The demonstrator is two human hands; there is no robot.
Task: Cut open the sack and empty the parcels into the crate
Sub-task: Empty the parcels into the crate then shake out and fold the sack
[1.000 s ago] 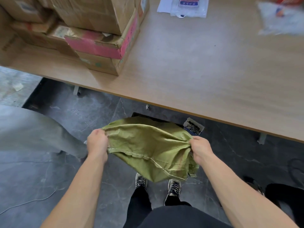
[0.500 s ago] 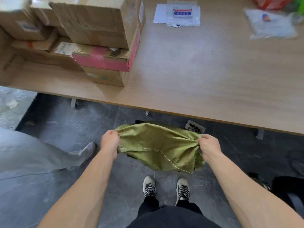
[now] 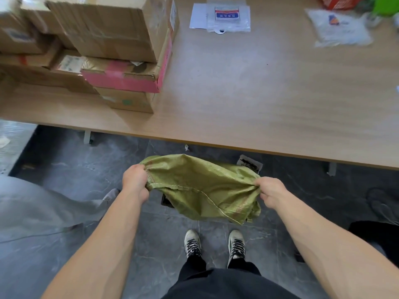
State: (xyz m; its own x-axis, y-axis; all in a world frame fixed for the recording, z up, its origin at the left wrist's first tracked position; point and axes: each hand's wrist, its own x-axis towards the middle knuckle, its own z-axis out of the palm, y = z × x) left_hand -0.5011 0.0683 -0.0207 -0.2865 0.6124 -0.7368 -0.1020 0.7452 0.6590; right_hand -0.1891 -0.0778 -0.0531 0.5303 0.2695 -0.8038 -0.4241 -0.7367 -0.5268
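A limp green woven sack (image 3: 203,188) hangs in the air in front of me, just below the table's near edge. My left hand (image 3: 135,181) grips its left corner and my right hand (image 3: 271,192) grips its bunched right end. The sack sags between them, with a stitched seam running across its lower part. Beneath the sack a dark crate (image 3: 166,200) shows only as a black corner on the floor, and a parcel with a printed label (image 3: 249,164) peeks out behind the sack's right side.
A wooden table (image 3: 259,108) spans the view, with stacked cardboard boxes (image 3: 121,50) on its left and plastic mailer bags (image 3: 226,16) at the back. A grey sack (image 3: 43,210) lies on the dark floor at left. My shoes (image 3: 216,244) stand below.
Both hands have lifted the sack and pulled it wider apart. The view has tilted up, so more of the table top shows.
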